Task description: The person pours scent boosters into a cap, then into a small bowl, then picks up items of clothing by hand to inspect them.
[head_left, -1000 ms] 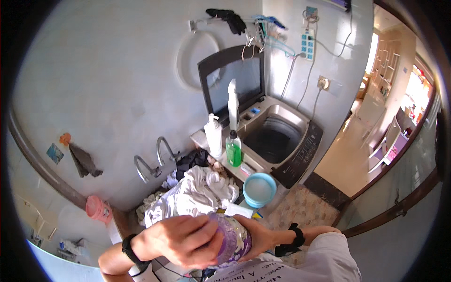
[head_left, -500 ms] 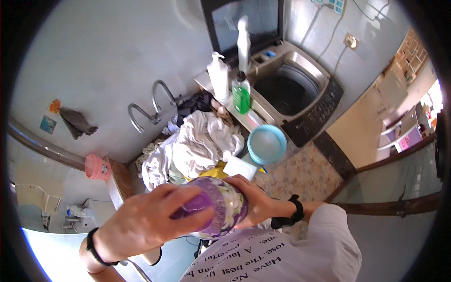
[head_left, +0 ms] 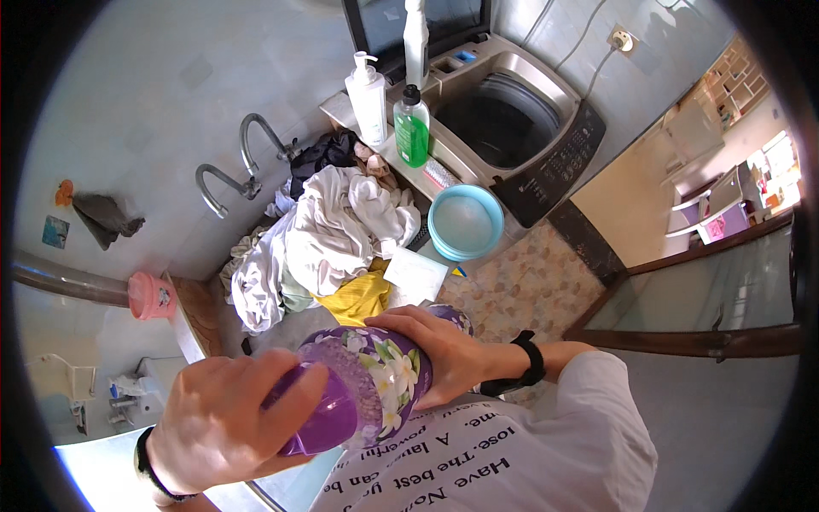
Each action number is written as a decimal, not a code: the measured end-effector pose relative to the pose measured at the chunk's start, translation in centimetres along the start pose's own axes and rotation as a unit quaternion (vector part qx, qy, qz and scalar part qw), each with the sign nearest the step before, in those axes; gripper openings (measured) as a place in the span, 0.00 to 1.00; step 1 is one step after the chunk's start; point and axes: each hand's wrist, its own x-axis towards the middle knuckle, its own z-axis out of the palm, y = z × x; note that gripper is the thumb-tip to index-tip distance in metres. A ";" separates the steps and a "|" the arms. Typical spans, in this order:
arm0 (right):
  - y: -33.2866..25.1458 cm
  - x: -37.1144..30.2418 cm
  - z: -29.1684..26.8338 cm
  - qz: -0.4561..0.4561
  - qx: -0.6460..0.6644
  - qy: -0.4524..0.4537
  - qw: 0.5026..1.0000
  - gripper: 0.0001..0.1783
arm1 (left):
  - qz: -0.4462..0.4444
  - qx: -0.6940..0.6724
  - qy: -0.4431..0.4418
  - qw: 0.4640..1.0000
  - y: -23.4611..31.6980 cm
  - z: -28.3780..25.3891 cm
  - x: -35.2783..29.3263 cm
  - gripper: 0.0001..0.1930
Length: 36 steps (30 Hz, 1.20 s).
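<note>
Below you, the counter carries a clothes heap, two bottles, a blue basin and a white packet.

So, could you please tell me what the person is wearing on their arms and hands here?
Both hands are bare, without gloves or rings that can be seen. The left hand has a dark band around its wrist, like a bracelet or thin watch strap. The right hand has a black wristband, thicker, like a watch or fitness band. Behind it, the right arm is covered by a loose white sleeve.

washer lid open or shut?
Open: the washing machine lid stands raised behind the tub, and the dark drum shows from above.
</note>
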 end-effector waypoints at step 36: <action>-4.6 -2.2 -6.3 0.366 -0.148 -0.156 0.905 0.62 | -0.283 -0.550 0.267 0.739 -0.8 20.8 -1.5 0.38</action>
